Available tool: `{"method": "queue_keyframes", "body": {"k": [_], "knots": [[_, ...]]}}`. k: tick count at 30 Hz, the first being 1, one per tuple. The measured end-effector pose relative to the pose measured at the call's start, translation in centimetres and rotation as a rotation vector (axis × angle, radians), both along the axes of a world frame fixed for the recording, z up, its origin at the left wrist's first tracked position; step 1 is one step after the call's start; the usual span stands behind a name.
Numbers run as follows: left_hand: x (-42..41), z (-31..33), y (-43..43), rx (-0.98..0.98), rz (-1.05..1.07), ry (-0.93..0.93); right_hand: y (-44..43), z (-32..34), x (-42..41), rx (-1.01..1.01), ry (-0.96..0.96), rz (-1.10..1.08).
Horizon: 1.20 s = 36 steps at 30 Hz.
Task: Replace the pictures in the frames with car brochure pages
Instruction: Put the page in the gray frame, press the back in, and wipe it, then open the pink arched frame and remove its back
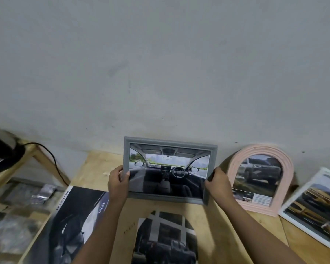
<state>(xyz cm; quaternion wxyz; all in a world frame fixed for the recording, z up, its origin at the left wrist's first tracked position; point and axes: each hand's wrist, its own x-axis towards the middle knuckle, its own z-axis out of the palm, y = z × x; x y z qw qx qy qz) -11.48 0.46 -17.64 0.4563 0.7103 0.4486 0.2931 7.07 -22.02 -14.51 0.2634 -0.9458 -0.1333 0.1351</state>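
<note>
Only one wording can be read. On the dark brochure lying at the near left, capitals run sideways along its pale left margin: "DOUBLE CAB", though the last letter is soft and only probably a B. Further in on the same cover sits a short line of pale lettering, too blurred to make out. At the right, the brochure page inside the pink arched frame carries a block of fine print in its lower right corner; the lines show, but the words do not.
</note>
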Motion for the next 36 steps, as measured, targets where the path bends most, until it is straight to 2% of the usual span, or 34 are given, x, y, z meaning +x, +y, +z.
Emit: {"method": "queue_keyframes", "body": {"k": [7,16,23,29,33,36], "knots": [[2.9,-1.6,2.2,0.026,-0.059,0.023,1.3,-0.4,1.6,-0.091,-0.031,-0.038],[5.5,-1.5,3.5,0.017,-0.049,-0.043,1.6,-0.9,2.1,-0.01,-0.133,-0.096],[5.9,-2.2,3.1,0.053,0.0,0.003,1.6,-0.8,1.7,-0.075,-0.167,-0.071],[6.2,-1.6,2.3,-0.004,-0.01,0.032,1.3,-0.5,1.2,0.05,-0.117,-0.086],[6.4,-0.2,1.1,-0.041,0.084,-0.055,0.5,-0.4,0.4,0.178,-0.099,-0.086],[6.9,1.1,-0.9,0.054,0.161,-0.139,-1.4,0.0,-0.5,0.343,-0.152,-0.1]]}}
